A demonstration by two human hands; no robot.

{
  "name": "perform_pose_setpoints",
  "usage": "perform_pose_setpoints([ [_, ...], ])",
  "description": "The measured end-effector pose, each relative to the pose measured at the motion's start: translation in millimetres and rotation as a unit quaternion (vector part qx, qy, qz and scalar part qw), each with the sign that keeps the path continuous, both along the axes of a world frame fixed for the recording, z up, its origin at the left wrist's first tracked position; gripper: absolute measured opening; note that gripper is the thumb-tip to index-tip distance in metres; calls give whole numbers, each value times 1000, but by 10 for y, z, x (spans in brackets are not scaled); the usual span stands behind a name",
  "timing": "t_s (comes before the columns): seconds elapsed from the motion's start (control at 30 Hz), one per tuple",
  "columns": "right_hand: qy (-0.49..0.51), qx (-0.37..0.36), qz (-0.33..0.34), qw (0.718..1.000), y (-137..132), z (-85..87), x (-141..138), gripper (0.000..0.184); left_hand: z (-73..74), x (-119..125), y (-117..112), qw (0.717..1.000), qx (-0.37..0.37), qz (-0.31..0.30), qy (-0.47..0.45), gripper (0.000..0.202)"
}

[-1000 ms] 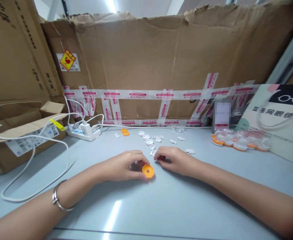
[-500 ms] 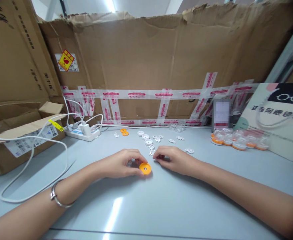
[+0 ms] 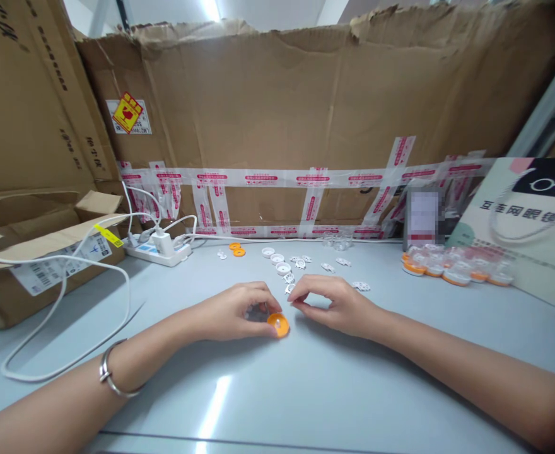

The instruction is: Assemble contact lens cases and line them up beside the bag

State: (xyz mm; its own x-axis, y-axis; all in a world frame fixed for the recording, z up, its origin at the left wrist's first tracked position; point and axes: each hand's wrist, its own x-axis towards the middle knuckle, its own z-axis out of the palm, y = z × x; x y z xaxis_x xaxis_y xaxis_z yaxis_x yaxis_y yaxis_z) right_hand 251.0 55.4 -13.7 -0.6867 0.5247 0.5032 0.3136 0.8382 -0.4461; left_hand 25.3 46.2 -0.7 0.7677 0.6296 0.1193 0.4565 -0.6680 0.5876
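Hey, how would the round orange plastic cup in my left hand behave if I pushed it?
The round orange plastic cup in your bare left hand is probably stiff: its outline looks evenly round. It's likely light, being small and shallow. On the glossy grey tabletop, its low, wide shape would probably slide rather than tip.

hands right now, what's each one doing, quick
left hand: closed on the rim of an orange round dish-shaped piece
right hand: thumb and index curled together; cannot tell if it holds anything
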Motion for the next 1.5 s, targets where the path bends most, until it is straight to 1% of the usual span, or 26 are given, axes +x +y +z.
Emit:
perform_pose_setpoints([
  [0.1,-12,21,33,999,-19,-11,-15,12,-16,4,7,1000,3,-9,-9,23],
  [0.2,-43,53,51,996,-42,-34,-38,13,-38,3,13,1000,5,-7,-13,22],
  [0.33,-73,106,54,990,-66,-76,-69,16,-49,9,13,1000,9,-1,-10,22],
  [0.5,-69,172,50,981,-54,-101,-84,15,-31,24,10,1000,12,3,-3,24],
  [0.67,-91,213,78,970,-34,-79,-78,15,-29,25,13,1000,11,-1,-4,24],
  [0.83,-130,221,88,963,-54,-54,-77,19,-74,22,33,1000,12,-6,-9,26],
  [0.9,-136,220,83,962,-68,-53,-79,18,-56,-1,56,1000,8,-8,-10,28],
  [0.97,-134,208,77,966,-76,-58,-77,18,2,-53,97,1000,16,9,-16,25],
  [1.03,-124,194,73,970,-77,-65,-71,18,90,-132,151,997,46,54,-26,18],
  [1.1,-117,186,72,973,-72,-70,-63,18,174,-219,204,993,76,89,-8,14],
  [1.2,-118,182,70,974,-64,-70,-50,18,221,-313,262,992,70,82,63,11],
  [1.27,-119,183,66,974,-61,-67,-45,17,185,-335,288,991,64,76,93,11],
  [1.33,-118,182,63,974,-59,-66,-43,16,117,-335,317,989,74,81,101,12],
  [1.4,-111,173,62,977,-59,-66,-44,16,42,-327,352,988,81,90,97,13],
  [1.5,-84,134,69,985,-65,-63,-46,15,-40,-316,406,989,56,112,79,13],
])
